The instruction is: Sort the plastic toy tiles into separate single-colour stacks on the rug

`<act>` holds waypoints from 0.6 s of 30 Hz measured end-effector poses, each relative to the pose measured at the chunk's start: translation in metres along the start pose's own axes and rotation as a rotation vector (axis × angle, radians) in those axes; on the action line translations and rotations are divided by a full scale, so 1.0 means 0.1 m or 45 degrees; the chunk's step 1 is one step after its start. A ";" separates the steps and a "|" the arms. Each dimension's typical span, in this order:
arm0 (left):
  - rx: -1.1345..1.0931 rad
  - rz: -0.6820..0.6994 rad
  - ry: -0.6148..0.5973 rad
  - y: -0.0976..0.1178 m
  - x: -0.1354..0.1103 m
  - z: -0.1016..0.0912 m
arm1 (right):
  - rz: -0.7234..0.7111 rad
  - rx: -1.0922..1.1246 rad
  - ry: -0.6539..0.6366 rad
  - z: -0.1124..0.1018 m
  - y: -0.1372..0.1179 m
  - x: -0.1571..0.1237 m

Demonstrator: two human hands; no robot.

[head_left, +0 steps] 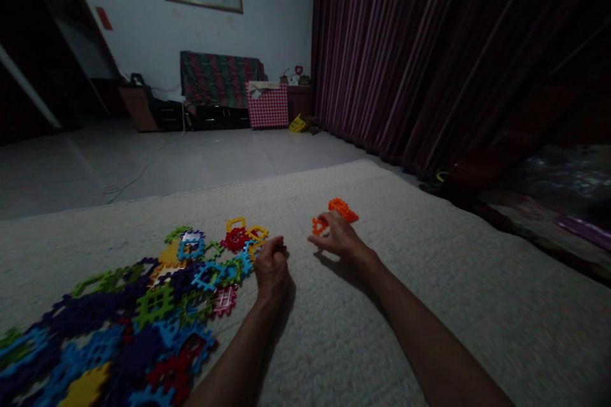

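Observation:
My right hand [341,240] is closed around a small orange interlocking toy piece [319,226], pinched between thumb and fingers just above the mat. Behind its knuckles lies a cluster of orange pieces [341,206], partly covered by the hand. My left hand [272,267] is curled at the right edge of a pile of colourful interlocking pieces [153,305]; whatever its fingers hold, if anything, is hidden. Closest to it are light blue pieces [245,257] and yellow frame pieces [258,232]. A red piece [235,239] lies slightly farther left.
A pale quilted mat [324,343] lies under everything, with grey floor tiles [229,156] beyond its far edge. Purple curtains [382,44] hang at the right. Low dark cabinets [214,117] and a red checked cloth [268,105] stand along the far wall.

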State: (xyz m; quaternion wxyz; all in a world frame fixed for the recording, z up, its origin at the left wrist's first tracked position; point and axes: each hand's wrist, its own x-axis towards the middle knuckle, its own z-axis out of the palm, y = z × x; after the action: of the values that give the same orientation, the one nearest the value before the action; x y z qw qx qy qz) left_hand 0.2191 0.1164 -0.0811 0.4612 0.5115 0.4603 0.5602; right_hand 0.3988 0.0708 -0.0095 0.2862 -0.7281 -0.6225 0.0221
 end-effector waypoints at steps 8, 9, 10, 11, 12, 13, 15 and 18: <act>0.020 -0.003 0.017 0.07 -0.02 0.01 | 0.289 -0.093 0.747 0.17 0.74 0.03; 0.025 -0.005 0.015 0.08 -0.02 0.01 | 0.347 -0.111 0.715 0.19 0.78 0.02; 0.030 -0.009 0.014 0.09 -0.03 0.01 | 0.393 -0.127 0.680 0.20 0.81 0.00; 0.037 -0.016 0.015 0.09 -0.03 0.01 | 0.424 -0.141 0.649 0.20 0.82 -0.01; 0.046 -0.021 0.015 0.09 -0.03 0.01 | 0.443 -0.153 0.625 0.20 0.82 -0.01; 0.056 -0.024 0.010 0.09 -0.03 0.01 | 0.455 -0.162 0.609 0.20 0.81 -0.02; 0.073 -0.024 -0.001 0.09 -0.03 0.00 | 0.460 -0.173 0.584 0.19 0.78 -0.01; 0.088 -0.008 -0.020 0.08 -0.02 -0.01 | 0.454 -0.184 0.546 0.18 0.75 -0.01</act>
State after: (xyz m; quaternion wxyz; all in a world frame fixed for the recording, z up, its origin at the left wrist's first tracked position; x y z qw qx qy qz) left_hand 0.2183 0.1136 -0.0738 0.4485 0.5303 0.4772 0.5384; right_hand 0.4585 0.0725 -0.0582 0.3502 -0.8326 -0.4099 -0.1267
